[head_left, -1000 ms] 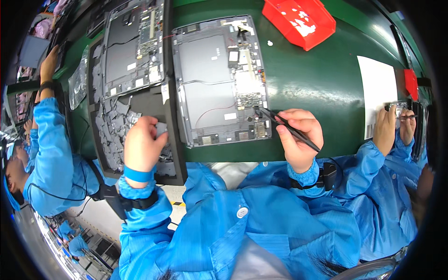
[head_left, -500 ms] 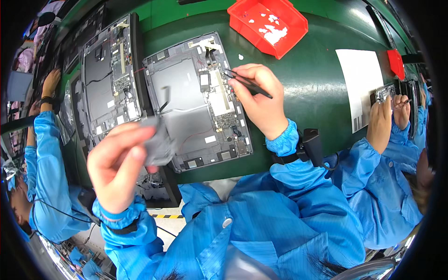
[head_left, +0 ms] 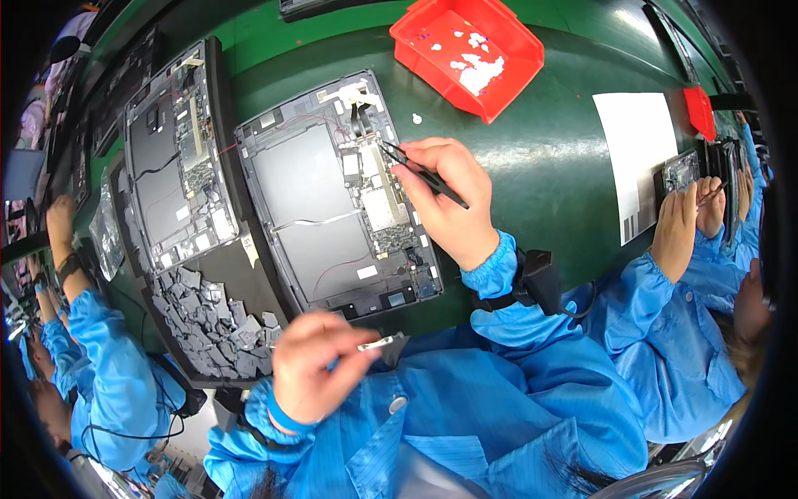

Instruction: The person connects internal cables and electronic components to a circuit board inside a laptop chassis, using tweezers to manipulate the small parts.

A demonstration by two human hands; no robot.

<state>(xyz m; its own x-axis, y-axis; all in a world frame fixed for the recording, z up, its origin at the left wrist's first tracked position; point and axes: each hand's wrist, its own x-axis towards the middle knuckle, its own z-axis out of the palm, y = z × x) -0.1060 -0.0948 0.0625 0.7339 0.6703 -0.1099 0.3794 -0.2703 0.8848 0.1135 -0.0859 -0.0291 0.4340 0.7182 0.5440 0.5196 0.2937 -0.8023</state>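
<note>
My left hand (head_left: 320,366), blurred by motion, is near my chest just below the opened device chassis (head_left: 312,241). Its thumb and fingers pinch a small grey and white piece (head_left: 384,343) whose kind is unclear. Over the chassis's right side, my right hand (head_left: 453,195) grips black tweezers (head_left: 434,180), their tips close to the circuit board (head_left: 384,208). A pale flat cable (head_left: 320,221) crosses the chassis's grey interior.
To the left, a black tray (head_left: 258,279) carries a second chassis (head_left: 170,175) and a heap of grey pieces (head_left: 212,324). A red bin (head_left: 519,71) with white scraps stands beyond. A white sheet (head_left: 636,150) lies right. Co-workers' hands (head_left: 677,220) are at both sides.
My left hand has moved down and right, from the tray's edge to my chest, uncovering the heap of grey pieces. My right hand, still holding the tweezers, has shifted slightly in the view.
</note>
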